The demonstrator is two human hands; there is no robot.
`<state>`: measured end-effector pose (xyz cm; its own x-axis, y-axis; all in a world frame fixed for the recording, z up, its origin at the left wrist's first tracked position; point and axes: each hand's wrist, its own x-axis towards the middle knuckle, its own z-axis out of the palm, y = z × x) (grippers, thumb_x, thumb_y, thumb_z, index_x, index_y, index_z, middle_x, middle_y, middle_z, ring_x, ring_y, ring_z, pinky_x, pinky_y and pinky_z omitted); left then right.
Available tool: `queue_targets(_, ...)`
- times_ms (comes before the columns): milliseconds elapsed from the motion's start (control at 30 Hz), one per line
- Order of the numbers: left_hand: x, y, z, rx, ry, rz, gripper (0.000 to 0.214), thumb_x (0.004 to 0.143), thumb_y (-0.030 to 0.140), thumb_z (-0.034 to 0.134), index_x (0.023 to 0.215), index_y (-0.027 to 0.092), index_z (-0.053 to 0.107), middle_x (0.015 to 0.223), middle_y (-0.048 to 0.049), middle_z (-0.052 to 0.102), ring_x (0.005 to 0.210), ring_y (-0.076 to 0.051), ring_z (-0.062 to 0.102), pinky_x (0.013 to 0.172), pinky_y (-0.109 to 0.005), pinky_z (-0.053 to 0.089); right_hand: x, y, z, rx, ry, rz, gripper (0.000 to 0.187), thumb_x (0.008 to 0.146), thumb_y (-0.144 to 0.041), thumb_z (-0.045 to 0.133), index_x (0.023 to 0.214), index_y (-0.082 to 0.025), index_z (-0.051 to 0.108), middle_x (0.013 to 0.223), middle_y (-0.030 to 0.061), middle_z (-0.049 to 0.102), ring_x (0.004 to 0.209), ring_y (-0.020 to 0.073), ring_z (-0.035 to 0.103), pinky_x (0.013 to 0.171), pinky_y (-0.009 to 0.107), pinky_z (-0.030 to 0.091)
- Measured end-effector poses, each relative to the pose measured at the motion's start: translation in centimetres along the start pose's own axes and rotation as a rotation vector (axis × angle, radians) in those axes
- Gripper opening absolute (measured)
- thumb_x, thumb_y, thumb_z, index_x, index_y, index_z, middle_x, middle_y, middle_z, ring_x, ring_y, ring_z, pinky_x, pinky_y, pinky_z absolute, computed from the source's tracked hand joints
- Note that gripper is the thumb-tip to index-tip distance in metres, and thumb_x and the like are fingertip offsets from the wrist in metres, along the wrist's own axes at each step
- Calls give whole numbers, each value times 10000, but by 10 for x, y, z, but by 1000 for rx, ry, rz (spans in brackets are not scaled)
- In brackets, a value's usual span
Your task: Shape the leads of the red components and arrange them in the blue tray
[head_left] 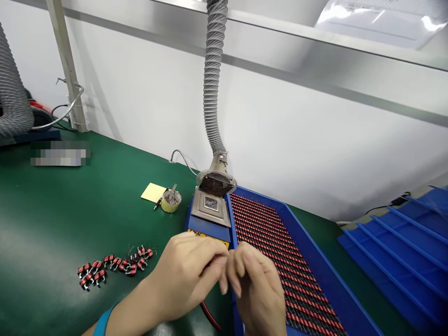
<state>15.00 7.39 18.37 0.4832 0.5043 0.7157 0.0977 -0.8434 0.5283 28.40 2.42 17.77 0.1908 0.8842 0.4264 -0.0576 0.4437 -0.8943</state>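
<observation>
- The left hand, with a blue wristband, and the right hand meet low in the view, both narrowly closed. Their fingertips almost touch or touch, and the fingers hide anything pinched there, so I can't tell whether they hold something small.
- A red lead shows below the hands, partly hidden by them; where it runs is hard to make out.
- Just right of the right hand sits a blue tray filled with tight rows of red-and-black components, its near end cut off by the frame.
- Left of the hands, apart from them, loose red components with bent metal leads lie in a cluster on the green surface.
- Ahead stands a blue soldering unit with a yellow label partly hidden by the left hand.
- Beside it are a small round tin, a yellow pad and a slim pen-like tool.
- Above the unit, a grey flexible fume hose drops to a round fan hood.
- Far right lie stepped blue trays; far left, a blurred patch can't be made out.
</observation>
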Motion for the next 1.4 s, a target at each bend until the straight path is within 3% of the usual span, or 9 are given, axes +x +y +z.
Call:
queue_targets(133, 1, 3, -6, -259, -53, -259, 125, 927, 168, 494, 840, 213, 571, 691, 68, 599, 620, -79, 526, 604, -174, 382, 0, 2, -8, -202, 32, -244, 91, 883, -186, 603, 864, -230, 681, 750, 5, 674, 745, 154, 652, 701, 259, 532)
queue_targets(300, 1, 2, -4, -225, -64, -233, 130, 920, 149, 491, 831, 202, 569, 693, 58, 609, 612, -85, 531, 595, -188, 382, -5, 8, -7, -577, 88, -518, 282, 825, -17, 596, 974, -242, 680, 878, 13, 709, 836, 167, 661, 734, 268, 514)
queue_targets(500, -1, -3, 4, 70, 17, 69, 181, 918, 96, 430, 807, 159, 558, 653, 22, 635, 536, -105, 502, 561, -254, 348, 0, 3, 1, -51, 13, 19, 414, 951, -291, 441, 547, -207, 477, 404, -53, 424, 369, 113, 455, 409, 234, 410)
queue_targets(700, -1, 1, -4, -289, -36, -290, 122, 930, 173, 502, 839, 217, 571, 680, 73, 581, 613, -73, 528, 594, -170, 386, -1, 8, -11, -351, 62, -340, 197, 841, -92, 629, 944, -245, 697, 840, 26, 719, 828, 179, 677, 740, 283, 548)
queue_targets(833, 0, -2, -2, -194, -31, -204, 124, 922, 154, 486, 842, 200, 569, 688, 53, 606, 598, -91, 528, 587, -199, 388, -4, 13, -11, -564, 91, -497, 303, 799, -2, 613, 968, -240, 693, 892, 30, 725, 825, 185, 676, 735, 295, 535)
queue_targets(900, 0, -4, 1, -39, -4, -50, 138, 920, 128, 467, 839, 181, 565, 698, 31, 643, 581, -104, 528, 582, -230, 375, -3, 11, -6, -465, 88, -328, 146, 847, -100, 586, 793, -206, 672, 700, 15, 684, 636, 154, 641, 590, 256, 503)
queue_targets(1033, 0, -4, 2, 27, 17, 36, 159, 922, 111, 447, 828, 172, 559, 659, 25, 644, 545, -105, 514, 579, -237, 369, 1, 3, 1, 119, -26, 84, 370, 915, -303, 493, 560, -204, 523, 388, -49, 452, 363, 122, 459, 428, 251, 439)
queue_targets(1233, 0, 4, -4, -324, -52, -290, 132, 932, 188, 495, 824, 207, 568, 702, 53, 616, 621, -83, 546, 601, -177, 394, -1, 2, -3, -107, 80, -206, 97, 807, -153, 684, 857, -236, 699, 760, 27, 696, 757, 187, 675, 690, 295, 554)
queue_targets(1400, 0, 1, 0, -172, -20, -181, 122, 926, 156, 479, 863, 194, 577, 712, 32, 642, 618, -105, 558, 593, -210, 395, -5, 7, -4, -397, 138, -404, 277, 808, -51, 639, 939, -280, 723, 863, 21, 745, 802, 190, 685, 721, 297, 551)
